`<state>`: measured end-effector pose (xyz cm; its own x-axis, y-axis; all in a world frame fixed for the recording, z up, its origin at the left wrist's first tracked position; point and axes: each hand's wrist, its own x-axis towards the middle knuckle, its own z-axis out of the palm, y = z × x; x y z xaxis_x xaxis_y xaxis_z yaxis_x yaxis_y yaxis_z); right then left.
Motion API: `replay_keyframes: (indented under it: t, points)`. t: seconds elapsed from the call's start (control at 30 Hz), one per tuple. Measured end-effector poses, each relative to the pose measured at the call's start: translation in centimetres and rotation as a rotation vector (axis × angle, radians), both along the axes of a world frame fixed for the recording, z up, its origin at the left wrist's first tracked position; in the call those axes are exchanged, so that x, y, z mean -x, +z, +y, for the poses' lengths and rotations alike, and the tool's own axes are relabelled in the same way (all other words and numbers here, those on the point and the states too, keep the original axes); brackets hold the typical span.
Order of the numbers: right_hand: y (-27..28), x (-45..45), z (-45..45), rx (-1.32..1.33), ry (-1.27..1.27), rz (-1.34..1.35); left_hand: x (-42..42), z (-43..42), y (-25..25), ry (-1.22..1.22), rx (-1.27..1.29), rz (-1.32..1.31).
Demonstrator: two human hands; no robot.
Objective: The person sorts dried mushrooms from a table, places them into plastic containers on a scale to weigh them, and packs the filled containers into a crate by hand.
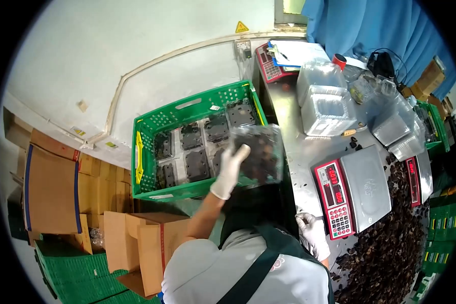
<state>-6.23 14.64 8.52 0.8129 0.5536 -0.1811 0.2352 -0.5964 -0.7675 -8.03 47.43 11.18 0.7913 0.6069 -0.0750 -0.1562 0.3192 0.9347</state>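
Observation:
My left hand (230, 169), in a white glove, grips a clear plastic box (261, 152) filled with dark brown pieces. It holds the box above the right end of a green crate (175, 192); the box is slightly blurred. Inside the crate, several similar filled boxes (196, 164) lie in rows. My right hand (314, 235), gloved too, is at the edge of the metal table, close to the keypad of a red and white weighing scale (366, 187). Its fingers are curled together, and whatever may be between them is hidden.
A heap of loose dark pieces (385, 253) covers the table's right side, by a second scale (419, 180). Stacked clear containers (329, 109) stand behind. At the back are another scale (271, 63) and a clipboard (301, 53). Cardboard boxes (152, 243) and green crates (81, 273) stand left.

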Motion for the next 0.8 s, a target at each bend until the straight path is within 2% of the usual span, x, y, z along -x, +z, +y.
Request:
replay_keyframes:
  t: [0.07,0.1,0.13,0.17,0.2,0.23,0.27,0.3,0.33,0.37,0.4,0.43,0.47,0.5,0.53,0.57,0.6,0.67,0.73,0.77,0.8]
  points:
    - [0.2,-0.2,0.1,0.002,-0.008,-0.017,-0.4,4.7,-0.3,0.152,-0.223,0.109]
    - [0.3,-0.2,0.1,0.030,-0.017,-0.021,-1.1,6.8,-0.5,0.214,-0.156,0.013]
    - [0.5,-0.2,0.0,0.061,-0.028,-0.025,-1.7,8.5,0.3,0.262,-0.213,-0.050]
    - [0.2,-0.1,-0.1,0.027,-0.035,-0.051,-2.1,11.8,-1.1,0.248,-0.199,0.041]
    - [0.5,-0.2,0.0,0.047,-0.037,-0.073,-3.1,13.9,-2.1,0.273,-0.150,-0.009]
    - [0.2,-0.2,-0.2,0.039,-0.041,-0.086,-4.0,18.1,-5.8,0.261,-0.217,0.006]
    - [0.0,-0.2,-0.3,0.031,-0.046,-0.100,-5.2,20.7,-8.8,0.358,-0.273,0.216]
    - [0.3,-0.2,-0.4,0.076,-0.044,-0.037,-5.7,21.8,-10.5,0.414,-0.488,0.495]
    - [0.6,-0.2,-0.4,0.097,-0.050,-0.008,-6.1,22.5,-12.9,0.393,-0.639,0.621]
    - [1.5,0.0,-0.2,0.079,-0.054,0.054,-5.6,23.1,-14.3,0.243,-0.761,0.668]
    - [2.4,0.0,0.0,0.052,-0.086,0.095,-6.0,21.0,-13.2,0.257,-0.994,1.039]
    - [2.4,0.0,-0.3,0.045,-0.067,0.047,-5.4,20.8,-13.8,0.196,-1.021,0.951]
    - [1.7,0.2,-0.8,0.045,-0.061,-0.004,-5.6,17.0,-9.3,0.211,-0.989,1.190]
    - [0.0,0.3,-1.1,0.037,-0.072,-0.070,-6.1,16.1,-9.3,0.249,-0.964,1.318]
    - [-1.5,0.0,-1.4,0.032,-0.070,-0.135,-6.6,18.4,-12.8,0.275,-1.109,1.285]
    - [-1.4,-0.1,-1.4,0.067,-0.098,-0.129,-7.7,19.8,-15.0,0.323,-1.191,1.379]
    - [-0.6,-0.1,-1.3,0.099,-0.110,-0.112,-8.7,17.6,-12.8,0.354,-1.186,1.439]
    - [-0.1,-0.1,-1.2,0.089,-0.164,-0.135,-11.2,16.5,-12.9,0.511,-1.255,1.228]
    - [-1.0,-0.2,-1.0,0.128,-0.196,-0.111,-15.2,16.6,-12.3,0.495,-1.278,0.847]
    - [-1.0,-0.1,-1.1,0.136,-0.198,-0.078,-17.2,15.7,-11.5,0.509,-1.291,0.452]
    - [-1.0,-0.3,-1.1,0.127,-0.222,-0.091,-18.1,12.0,-7.5,0.446,-1.312,0.298]
